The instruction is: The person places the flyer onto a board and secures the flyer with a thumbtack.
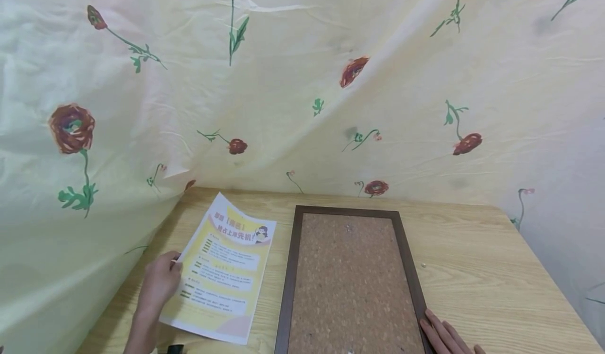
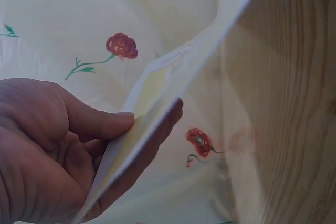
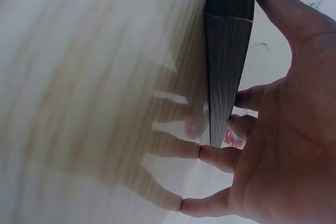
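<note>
Yellow-printed paper (image 1: 219, 275) is pinched in the left hand (image 1: 160, 279), while the outstretched right hand (image 1: 444, 337) touches the framed corkboard (image 1: 350, 280).

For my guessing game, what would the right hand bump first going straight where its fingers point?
The dark frame of the cork board, most likely: the right hand seems to touch it.

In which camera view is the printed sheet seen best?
The head view: the printed sheet shows its text side there, nearly whole. The left wrist view shows it almost edge-on, pinched by the left hand; the right wrist view lacks it.
</note>
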`<state>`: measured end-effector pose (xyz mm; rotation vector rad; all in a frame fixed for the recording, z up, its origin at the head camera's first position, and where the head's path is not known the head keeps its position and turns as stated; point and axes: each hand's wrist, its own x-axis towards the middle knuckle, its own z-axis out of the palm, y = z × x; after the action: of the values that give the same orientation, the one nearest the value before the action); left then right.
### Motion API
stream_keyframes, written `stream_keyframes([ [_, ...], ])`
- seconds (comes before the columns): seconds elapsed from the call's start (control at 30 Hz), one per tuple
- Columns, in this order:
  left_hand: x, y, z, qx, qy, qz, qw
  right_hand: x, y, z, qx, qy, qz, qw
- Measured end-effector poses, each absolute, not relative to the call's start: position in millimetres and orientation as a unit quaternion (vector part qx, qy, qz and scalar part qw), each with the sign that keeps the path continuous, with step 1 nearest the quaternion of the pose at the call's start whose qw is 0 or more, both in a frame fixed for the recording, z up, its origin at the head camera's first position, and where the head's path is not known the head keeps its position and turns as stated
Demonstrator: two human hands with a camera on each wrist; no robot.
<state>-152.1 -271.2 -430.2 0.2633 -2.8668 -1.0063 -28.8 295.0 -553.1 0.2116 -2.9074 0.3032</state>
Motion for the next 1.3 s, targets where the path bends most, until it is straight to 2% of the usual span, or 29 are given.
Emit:
stream_keyframes([
  [0.57,-150,-275,-422,0.126,-0.905,-0.405,0.025,-30,295,-555,0.064,-0.989,0.099,0.087],
  [1.3,-146,-268,-413,0.13,-0.842,-0.524,0.007,-29,292,-561,0.077,-0.981,0.107,0.14],
])
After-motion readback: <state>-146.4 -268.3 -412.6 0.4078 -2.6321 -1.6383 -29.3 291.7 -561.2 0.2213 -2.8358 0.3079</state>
